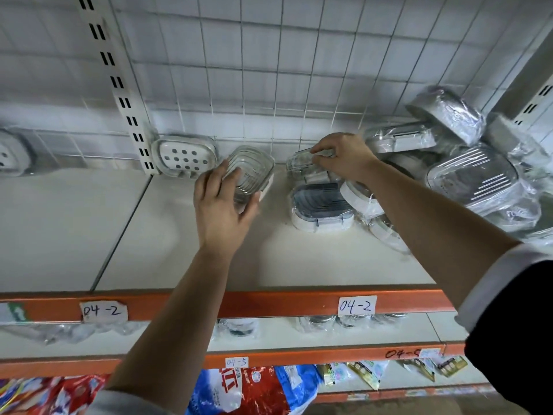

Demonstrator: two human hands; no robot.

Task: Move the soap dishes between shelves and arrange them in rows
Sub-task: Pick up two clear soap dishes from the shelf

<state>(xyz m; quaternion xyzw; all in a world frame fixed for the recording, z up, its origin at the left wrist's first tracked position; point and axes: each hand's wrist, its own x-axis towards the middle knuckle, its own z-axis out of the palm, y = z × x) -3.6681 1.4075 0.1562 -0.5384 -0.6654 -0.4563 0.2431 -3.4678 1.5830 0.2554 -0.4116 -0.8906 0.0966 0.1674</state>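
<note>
- A white soap dish with holes [185, 155] leans on the wire back of the upper shelf [149, 250].
- My left hand [220, 211] grips a clear ribbed soap dish [251, 172], held tilted just to the right of it.
- My right hand [341, 157] pinches a second clear dish [299, 160] by its rim, above a grey-topped dish [321, 205].
- At the far right, a pile of wrapped dishes [472, 175] lies in plastic film.

Shop bits at the back and down low.
White wire grid [269, 69] in front of a tiled wall [45, 55], with a slotted white post [115, 82] at the left. Paper labels marked 04-2 [104, 310] and 04-5 [236, 362] on orange edges [269, 304]. Red and blue bags [239, 387] at the bottom, small packets [368, 374] beside them.
</note>
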